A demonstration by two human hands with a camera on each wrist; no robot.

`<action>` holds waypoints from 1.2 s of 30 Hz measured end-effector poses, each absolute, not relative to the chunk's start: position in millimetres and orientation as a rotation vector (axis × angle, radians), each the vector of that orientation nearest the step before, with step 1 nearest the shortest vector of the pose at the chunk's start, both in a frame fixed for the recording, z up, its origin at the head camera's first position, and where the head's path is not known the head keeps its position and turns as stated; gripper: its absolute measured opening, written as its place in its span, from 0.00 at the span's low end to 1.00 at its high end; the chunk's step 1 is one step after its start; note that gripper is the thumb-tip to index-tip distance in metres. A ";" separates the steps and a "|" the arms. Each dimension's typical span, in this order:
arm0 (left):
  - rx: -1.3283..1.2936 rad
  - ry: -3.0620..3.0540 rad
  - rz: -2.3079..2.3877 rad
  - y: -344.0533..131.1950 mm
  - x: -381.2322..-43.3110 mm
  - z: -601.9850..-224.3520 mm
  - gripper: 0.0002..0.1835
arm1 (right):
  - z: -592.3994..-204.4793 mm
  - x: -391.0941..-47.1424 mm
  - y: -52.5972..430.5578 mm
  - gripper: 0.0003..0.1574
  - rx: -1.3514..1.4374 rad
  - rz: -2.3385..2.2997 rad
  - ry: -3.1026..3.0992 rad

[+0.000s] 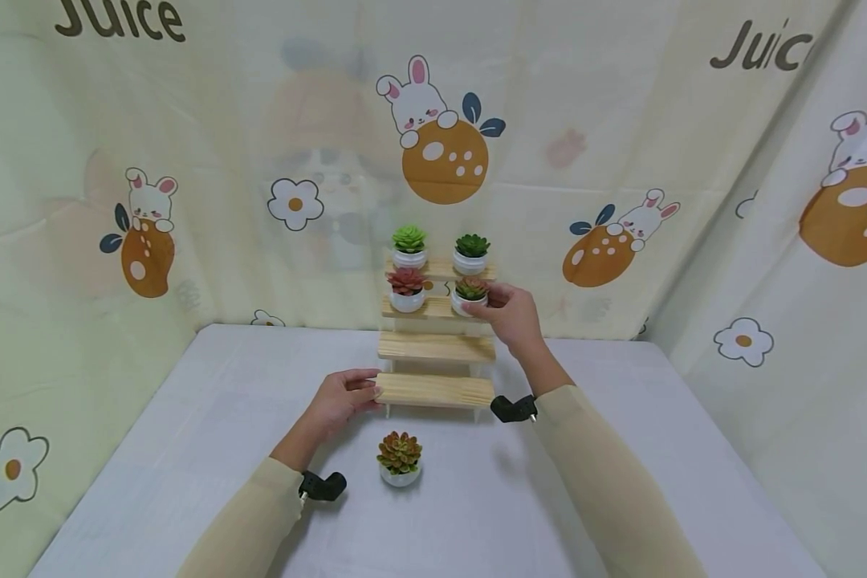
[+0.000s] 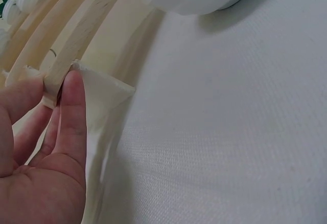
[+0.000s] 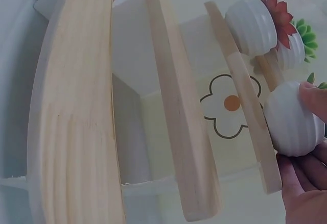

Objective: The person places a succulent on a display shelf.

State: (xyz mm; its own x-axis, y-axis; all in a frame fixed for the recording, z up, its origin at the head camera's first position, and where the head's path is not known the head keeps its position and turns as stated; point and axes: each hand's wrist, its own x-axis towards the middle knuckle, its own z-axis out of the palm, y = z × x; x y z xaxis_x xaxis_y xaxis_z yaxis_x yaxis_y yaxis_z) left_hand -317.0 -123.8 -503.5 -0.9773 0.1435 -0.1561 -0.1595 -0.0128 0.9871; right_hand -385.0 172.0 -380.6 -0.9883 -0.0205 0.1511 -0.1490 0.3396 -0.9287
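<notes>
A four-step wooden display stand [image 1: 437, 347] stands on the white table. My left hand [image 1: 339, 399] pinches the left end of its lowest step; in the left wrist view, thumb and fingers [image 2: 71, 117] close on the wood. With my right hand [image 1: 514, 319] I hold a potted succulent [image 1: 470, 291], green with reddish tips, at the right end of the second step from the top. Its white ribbed pot [image 3: 292, 119] is right at the step in the right wrist view. Beside it on that step sits a red succulent [image 1: 407, 289] in a white pot.
On the top step are a bright green succulent [image 1: 409, 245] and a dark green one [image 1: 471, 253]. A brownish-orange succulent [image 1: 400, 457] in a white pot stands on the table in front of the stand. A bunny-print curtain [image 1: 332, 265] hangs behind.
</notes>
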 end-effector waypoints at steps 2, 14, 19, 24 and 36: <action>-0.013 2.046 2.097 -124.1 -317.2 -504.1 0.23 | -380.7 -386.3 171.6 0.38 0.157 1.739 -2.477; -0.012 2.049 2.092 -124.0 -316.9 -503.9 0.23 | -385.8 -390.9 169.7 0.38 0.159 1.715 -2.477; -0.019 2.058 2.077 -123.7 -317.0 -504.1 0.23 | -385.0 -385.1 169.2 0.39 0.160 1.725 -2.470; -0.012 2.058 2.078 -123.8 -315.6 -503.2 0.23 | -385.1 -378.5 169.4 0.39 0.169 1.768 -2.422; -0.037 2.050 2.085 -123.5 -315.8 -502.6 0.23 | -399.1 -354.8 175.7 0.45 0.100 1.801 -2.344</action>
